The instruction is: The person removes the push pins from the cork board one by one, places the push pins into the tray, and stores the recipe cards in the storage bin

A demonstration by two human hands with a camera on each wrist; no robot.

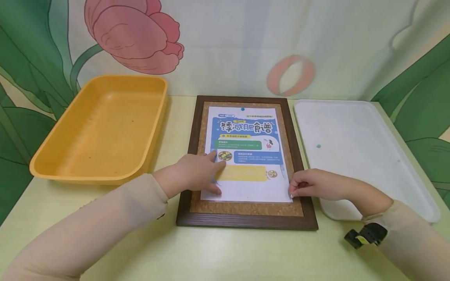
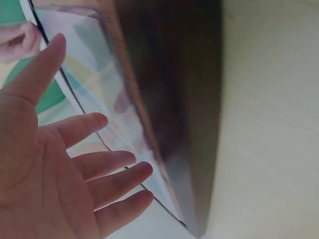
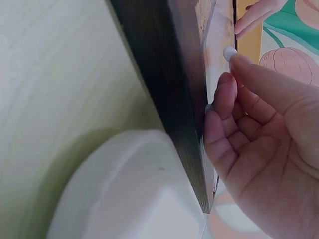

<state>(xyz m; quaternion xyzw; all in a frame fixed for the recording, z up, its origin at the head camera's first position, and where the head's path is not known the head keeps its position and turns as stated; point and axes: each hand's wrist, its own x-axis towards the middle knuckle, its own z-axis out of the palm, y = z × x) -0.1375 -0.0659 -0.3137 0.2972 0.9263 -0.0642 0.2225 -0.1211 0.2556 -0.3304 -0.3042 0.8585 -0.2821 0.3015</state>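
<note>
A dark wooden framed cork board [image 1: 246, 223] lies on the table in front of me. A printed sheet [image 1: 246, 132] lies on it, held at the top by a blue pin [image 1: 241, 109]. My left hand [image 1: 200, 171] rests flat on the sheet's lower left, its fingers straight [image 2: 99, 164]. At the sheet's lower right corner, my right hand [image 1: 309, 185] has its fingers curled. In the right wrist view its thumb and fingers [image 3: 234, 99] pinch a small white round thing [image 3: 229, 53], seemingly a pin, against the sheet's edge beside the frame [image 3: 164, 74].
A yellow plastic tub [image 1: 105, 125] stands to the left of the board. A white tray [image 1: 351, 156] lies to its right with a small teal pin [image 1: 318, 146] in it. A painted backdrop closes the far side. A black strap [image 1: 365, 236] sits on my right wrist.
</note>
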